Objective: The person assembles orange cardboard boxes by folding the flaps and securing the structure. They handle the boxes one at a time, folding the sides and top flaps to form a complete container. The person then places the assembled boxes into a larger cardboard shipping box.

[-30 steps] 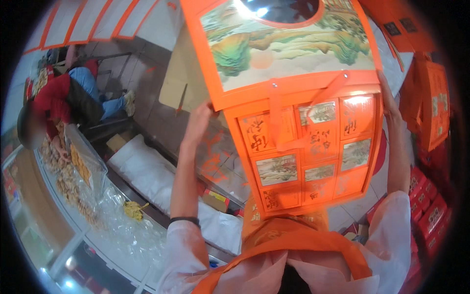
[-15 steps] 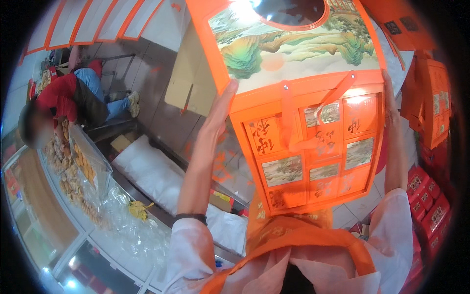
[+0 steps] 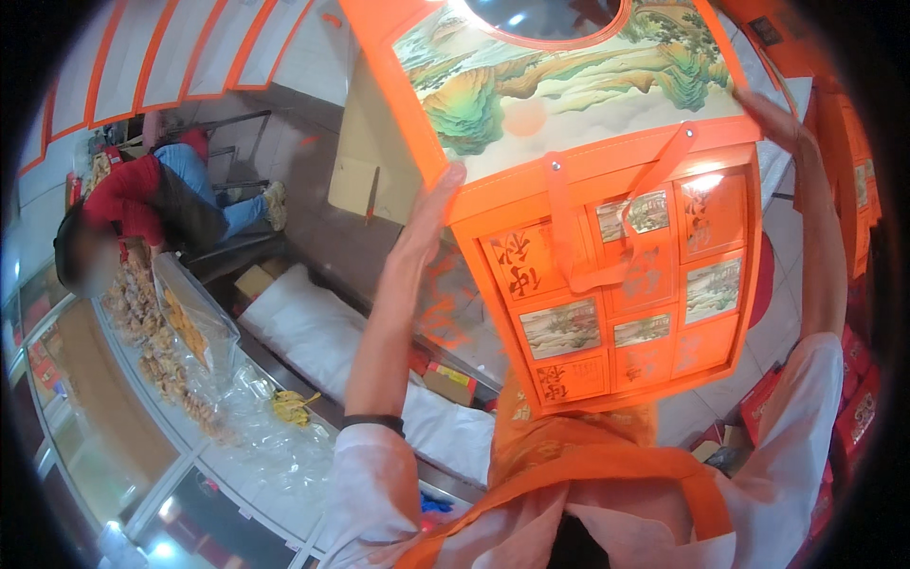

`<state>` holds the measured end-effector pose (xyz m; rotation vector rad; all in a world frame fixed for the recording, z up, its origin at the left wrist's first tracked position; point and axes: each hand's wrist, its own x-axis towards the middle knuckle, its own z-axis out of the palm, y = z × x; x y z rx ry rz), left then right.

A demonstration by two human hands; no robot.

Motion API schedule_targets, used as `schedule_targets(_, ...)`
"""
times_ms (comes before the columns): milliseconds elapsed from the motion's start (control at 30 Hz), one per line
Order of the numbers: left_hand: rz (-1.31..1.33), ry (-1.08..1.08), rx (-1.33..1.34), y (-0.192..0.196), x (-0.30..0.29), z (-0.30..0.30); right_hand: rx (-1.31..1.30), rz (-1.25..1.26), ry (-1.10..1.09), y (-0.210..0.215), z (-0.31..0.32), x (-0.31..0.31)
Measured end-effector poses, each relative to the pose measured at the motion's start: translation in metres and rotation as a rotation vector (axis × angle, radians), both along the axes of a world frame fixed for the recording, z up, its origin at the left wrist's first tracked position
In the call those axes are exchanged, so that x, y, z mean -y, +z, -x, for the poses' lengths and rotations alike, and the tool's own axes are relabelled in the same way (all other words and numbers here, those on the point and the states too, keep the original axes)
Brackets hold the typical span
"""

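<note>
An orange gift box [image 3: 607, 142] is held up in front of me with its lid side uppermost in the picture. The lid [image 3: 559, 104] bears a green mountain landscape and a dark round window. Below it, the compartment part holds several small orange boxes [image 3: 642, 281] with landscape pictures. A riveted orange strap handle [image 3: 567, 228] hangs down over them. My left hand [image 3: 428, 220] is closed on the gift box's left edge, thumb in front. On the right, my right hand [image 3: 773, 121] grips the lid's edge; its fingers are partly hidden behind.
To the left, a person in a red top [image 3: 128, 204] bends beside a counter with small brownish pieces [image 3: 156, 351], clear plastic bags [image 3: 284, 446] and a yellow bundle [image 3: 292, 406]. A white sack [image 3: 313, 332] lies nearby. Cardboard [image 3: 365, 156] is beyond; red packages [image 3: 858, 408] are at right.
My right hand has shifted outward and up along the lid's right edge. The gift box has moved slightly right and turned a little, while my left hand keeps its hold.
</note>
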<state>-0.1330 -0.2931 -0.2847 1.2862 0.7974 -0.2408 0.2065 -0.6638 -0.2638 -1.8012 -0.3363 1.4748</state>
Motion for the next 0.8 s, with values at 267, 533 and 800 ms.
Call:
schedule_targets(267, 0.095, 0.030, -0.008, -0.001, 0.001, 0.004, 0.163, -0.223, -0.526, -0.026, 0.022, -0.010)
schedule_targets(533, 0.207, 0.106, 0.057, -0.002, 0.009, 0.015, 0.226, -0.181, -0.631, -0.003, 0.047, -0.024)
schedule_targets(800, 0.047, 0.148, 0.111, 0.011, 0.029, 0.017, 0.207, -0.226, -0.598, -0.030, 0.034, -0.002)
